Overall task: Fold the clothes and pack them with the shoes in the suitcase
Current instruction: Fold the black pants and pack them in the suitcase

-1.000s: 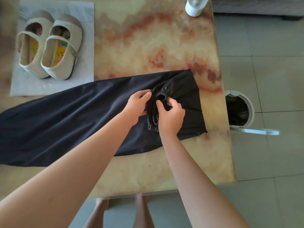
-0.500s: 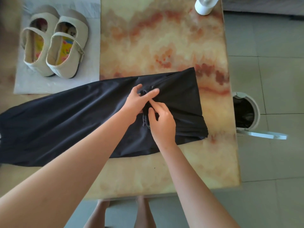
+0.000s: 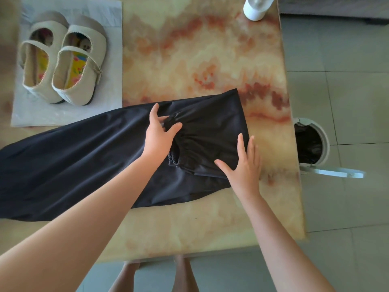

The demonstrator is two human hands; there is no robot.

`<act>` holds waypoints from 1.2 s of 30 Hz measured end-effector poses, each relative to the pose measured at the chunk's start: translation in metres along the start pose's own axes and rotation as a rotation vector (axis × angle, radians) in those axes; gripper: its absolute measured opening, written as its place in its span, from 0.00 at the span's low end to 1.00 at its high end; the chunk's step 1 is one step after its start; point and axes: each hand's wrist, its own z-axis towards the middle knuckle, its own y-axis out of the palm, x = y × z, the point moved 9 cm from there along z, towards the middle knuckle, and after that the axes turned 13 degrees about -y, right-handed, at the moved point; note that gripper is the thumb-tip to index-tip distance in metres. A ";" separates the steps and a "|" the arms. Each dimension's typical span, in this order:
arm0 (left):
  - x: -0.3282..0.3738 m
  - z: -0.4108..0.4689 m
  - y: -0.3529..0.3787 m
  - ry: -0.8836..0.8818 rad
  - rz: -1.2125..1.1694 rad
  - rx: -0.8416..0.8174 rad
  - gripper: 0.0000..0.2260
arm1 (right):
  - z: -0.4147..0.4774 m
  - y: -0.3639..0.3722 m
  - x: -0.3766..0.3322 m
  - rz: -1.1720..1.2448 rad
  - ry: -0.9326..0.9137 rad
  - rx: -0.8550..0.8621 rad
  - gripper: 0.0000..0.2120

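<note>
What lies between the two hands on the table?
Between the left hand and the right hand lies the gathered waistband of the black garment, bunched on top of the cloth. The head view shows this.

This is a room in a private home. The desk (image 3: 189,60) has a glossy marble-look top in orange and cream; the floor (image 3: 347,49) past its right edge is large grey-green tiles. A small round bin (image 3: 325,142) w/ black liner (image 3: 307,144) stands on the floor beside that edge, lid (image 3: 336,173) open. Personal things lie on the desk: beige shoes (image 3: 63,66) near the far left corner, a black garment (image 3: 73,161) across the middle. Bare feet (image 3: 183,277) show at the near edge.
</note>
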 end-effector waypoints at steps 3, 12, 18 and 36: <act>0.005 -0.004 0.002 0.088 0.088 0.030 0.36 | -0.001 0.003 0.008 0.073 0.034 -0.001 0.44; 0.046 -0.059 0.022 0.706 0.579 0.337 0.35 | 0.000 0.004 0.020 0.053 0.077 -0.069 0.46; -0.012 -0.042 0.070 0.777 1.278 0.022 0.30 | 0.000 0.003 0.024 0.037 0.088 -0.102 0.49; -0.021 -0.031 0.044 0.540 1.185 -0.032 0.37 | 0.007 -0.028 0.054 0.762 0.533 -0.045 0.08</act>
